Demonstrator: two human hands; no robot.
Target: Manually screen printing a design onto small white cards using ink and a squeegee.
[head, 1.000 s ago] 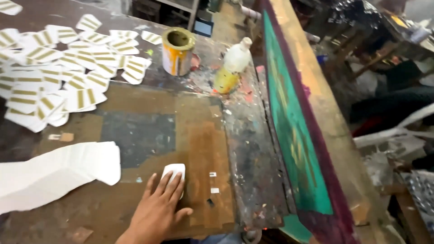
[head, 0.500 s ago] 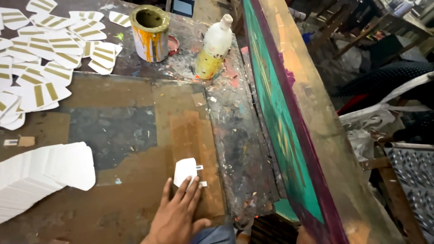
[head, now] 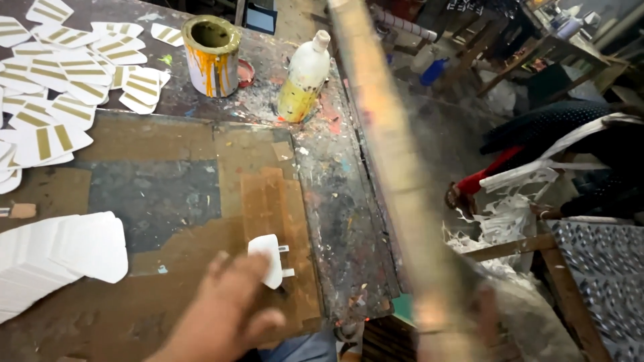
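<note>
One small white card (head: pixel 267 258) lies flat near the front edge of the bench (head: pixel 335 194), on a brown cardboard patch, with two tiny white tabs just beside its right side. The left hand (head: pixel 225 315) is blurred and low over the bench, its fingertips (head: pixel 251 268) at or over the card's near left edge; the fingers are spread loosely and the grip closes on nothing, though whether they press the card I cannot tell. The right hand (head: pixel 486 315) shows only as a blur at the lower end of a long wooden frame bar (head: pixel 396 167) that slants across the bench's right edge; it seems wrapped around the bar, but the blur hides how tightly.

Toward the front left corner sits a fanned stack of blank white cards (head: pixel 57 258). Along the left and far edges lie many white cards printed with gold stripes (head: pixel 60 80), overlapping. At the far edge stand a paint-streaked tin can (head: pixel 211 57) and, to its right, a white plastic bottle (head: pixel 303 77) with yellowish liquid, well apart from the hands. Shredded white paper scraps (head: pixel 510 214) lie on the floor beyond the right edge.
</note>
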